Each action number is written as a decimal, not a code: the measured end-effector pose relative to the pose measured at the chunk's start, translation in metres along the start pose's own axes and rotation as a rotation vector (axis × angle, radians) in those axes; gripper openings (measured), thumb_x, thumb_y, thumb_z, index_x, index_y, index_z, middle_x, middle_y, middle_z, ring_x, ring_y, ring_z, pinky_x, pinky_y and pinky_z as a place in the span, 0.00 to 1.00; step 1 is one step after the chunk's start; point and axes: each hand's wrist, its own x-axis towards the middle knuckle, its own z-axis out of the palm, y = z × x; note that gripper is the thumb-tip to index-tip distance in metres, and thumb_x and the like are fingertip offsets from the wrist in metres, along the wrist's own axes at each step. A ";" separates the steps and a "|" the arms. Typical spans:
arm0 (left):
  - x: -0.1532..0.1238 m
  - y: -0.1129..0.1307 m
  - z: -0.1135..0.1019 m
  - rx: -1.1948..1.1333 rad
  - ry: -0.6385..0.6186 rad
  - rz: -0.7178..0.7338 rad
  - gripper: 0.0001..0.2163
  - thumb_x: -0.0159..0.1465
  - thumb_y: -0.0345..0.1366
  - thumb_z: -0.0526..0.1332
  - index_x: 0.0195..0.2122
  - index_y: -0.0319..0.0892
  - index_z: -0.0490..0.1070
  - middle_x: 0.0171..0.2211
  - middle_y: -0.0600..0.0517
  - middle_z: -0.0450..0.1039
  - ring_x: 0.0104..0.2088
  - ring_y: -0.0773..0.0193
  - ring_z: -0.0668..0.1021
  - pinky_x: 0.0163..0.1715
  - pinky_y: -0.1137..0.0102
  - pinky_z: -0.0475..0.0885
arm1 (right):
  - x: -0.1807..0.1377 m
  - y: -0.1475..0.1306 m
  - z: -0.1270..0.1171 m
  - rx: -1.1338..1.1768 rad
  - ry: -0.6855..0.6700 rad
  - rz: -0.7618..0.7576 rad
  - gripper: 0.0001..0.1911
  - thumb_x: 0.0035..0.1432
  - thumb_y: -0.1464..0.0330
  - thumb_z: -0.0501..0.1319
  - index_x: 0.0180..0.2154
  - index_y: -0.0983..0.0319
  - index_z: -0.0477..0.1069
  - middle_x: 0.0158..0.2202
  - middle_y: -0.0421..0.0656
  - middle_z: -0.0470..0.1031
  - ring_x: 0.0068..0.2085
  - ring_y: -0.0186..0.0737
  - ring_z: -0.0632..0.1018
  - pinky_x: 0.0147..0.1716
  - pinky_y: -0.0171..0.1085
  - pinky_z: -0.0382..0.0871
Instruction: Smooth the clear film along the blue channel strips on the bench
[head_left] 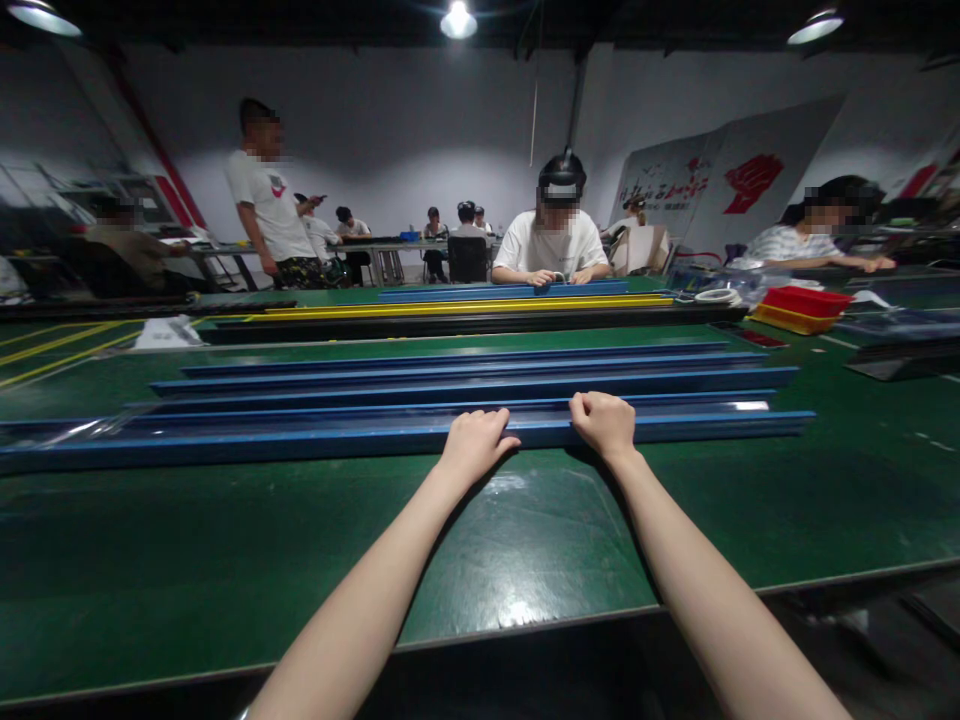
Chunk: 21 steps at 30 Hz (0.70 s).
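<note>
The blue rail (225, 447) — long, stiff, judged light yet slippery — was clasped at mid-length by left hand (476, 440) and right hand (604, 422), both closed over it.

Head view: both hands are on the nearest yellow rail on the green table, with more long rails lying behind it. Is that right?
Not quite. The head view shows the left hand and right hand on a blue rail, not a yellow one. The yellow rails lie much farther back. The rest holds: it is the nearest rail on the green table, with more long rails behind it.
</note>
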 end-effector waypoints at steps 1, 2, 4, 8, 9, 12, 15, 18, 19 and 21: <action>0.000 0.000 0.000 0.000 0.004 -0.007 0.14 0.60 0.48 0.54 0.38 0.43 0.65 0.33 0.49 0.74 0.36 0.59 0.75 0.32 0.70 0.65 | 0.000 0.000 0.000 -0.002 -0.005 0.002 0.20 0.54 0.65 0.48 0.18 0.64 0.71 0.23 0.45 0.75 0.24 0.34 0.71 0.23 0.32 0.47; 0.000 0.000 0.000 -0.001 0.005 -0.016 0.14 0.60 0.48 0.55 0.38 0.43 0.65 0.33 0.49 0.74 0.36 0.58 0.75 0.32 0.70 0.65 | 0.000 0.000 -0.001 -0.003 -0.010 0.002 0.20 0.55 0.65 0.48 0.18 0.64 0.71 0.23 0.45 0.75 0.24 0.34 0.71 0.23 0.32 0.47; 0.000 0.000 0.000 -0.015 0.003 -0.037 0.14 0.59 0.49 0.55 0.36 0.42 0.65 0.32 0.49 0.74 0.36 0.58 0.75 0.32 0.70 0.65 | 0.000 0.000 -0.001 -0.003 -0.017 -0.001 0.20 0.55 0.65 0.48 0.18 0.64 0.71 0.23 0.45 0.75 0.25 0.35 0.71 0.23 0.32 0.47; 0.001 -0.001 0.000 -0.065 -0.003 -0.069 0.15 0.58 0.50 0.56 0.34 0.42 0.65 0.33 0.50 0.74 0.36 0.58 0.76 0.31 0.71 0.65 | 0.000 -0.001 -0.001 -0.002 -0.016 0.000 0.20 0.55 0.65 0.48 0.19 0.63 0.72 0.24 0.45 0.76 0.25 0.35 0.72 0.23 0.32 0.47; 0.001 -0.001 0.001 -0.071 -0.006 -0.077 0.15 0.58 0.50 0.56 0.34 0.43 0.65 0.33 0.50 0.74 0.36 0.59 0.76 0.31 0.71 0.65 | 0.000 -0.001 -0.001 -0.002 -0.015 0.001 0.20 0.55 0.65 0.48 0.19 0.63 0.72 0.24 0.45 0.76 0.25 0.35 0.72 0.23 0.32 0.48; 0.002 -0.003 0.002 -0.076 -0.011 -0.095 0.16 0.58 0.51 0.55 0.33 0.43 0.65 0.32 0.50 0.74 0.35 0.59 0.76 0.31 0.71 0.64 | 0.000 -0.001 -0.001 -0.007 -0.018 0.003 0.20 0.55 0.65 0.48 0.19 0.63 0.72 0.24 0.45 0.76 0.25 0.35 0.72 0.23 0.32 0.48; 0.003 -0.004 0.003 -0.082 -0.001 -0.092 0.16 0.57 0.52 0.55 0.33 0.43 0.66 0.32 0.51 0.75 0.35 0.59 0.76 0.30 0.71 0.64 | 0.000 0.000 0.001 -0.013 -0.020 -0.005 0.20 0.55 0.65 0.48 0.19 0.63 0.72 0.24 0.45 0.76 0.25 0.35 0.72 0.23 0.33 0.47; 0.003 -0.004 0.004 -0.087 0.005 -0.084 0.16 0.57 0.52 0.55 0.32 0.44 0.66 0.32 0.51 0.75 0.35 0.59 0.76 0.29 0.71 0.64 | 0.000 0.000 0.002 -0.016 -0.015 -0.012 0.20 0.55 0.65 0.48 0.19 0.63 0.72 0.24 0.45 0.76 0.25 0.35 0.72 0.23 0.33 0.47; 0.003 -0.004 0.004 -0.088 0.005 -0.083 0.15 0.57 0.52 0.55 0.32 0.44 0.67 0.32 0.51 0.75 0.35 0.59 0.76 0.30 0.71 0.64 | 0.000 0.000 0.002 -0.016 -0.011 -0.016 0.21 0.55 0.65 0.48 0.19 0.63 0.72 0.23 0.45 0.75 0.25 0.35 0.71 0.23 0.33 0.47; 0.003 -0.004 0.003 -0.090 0.003 -0.082 0.15 0.58 0.51 0.55 0.32 0.44 0.67 0.32 0.51 0.74 0.35 0.60 0.76 0.30 0.72 0.64 | 0.000 0.000 0.002 -0.020 -0.003 -0.026 0.21 0.55 0.65 0.48 0.18 0.63 0.71 0.23 0.45 0.75 0.25 0.34 0.71 0.22 0.32 0.46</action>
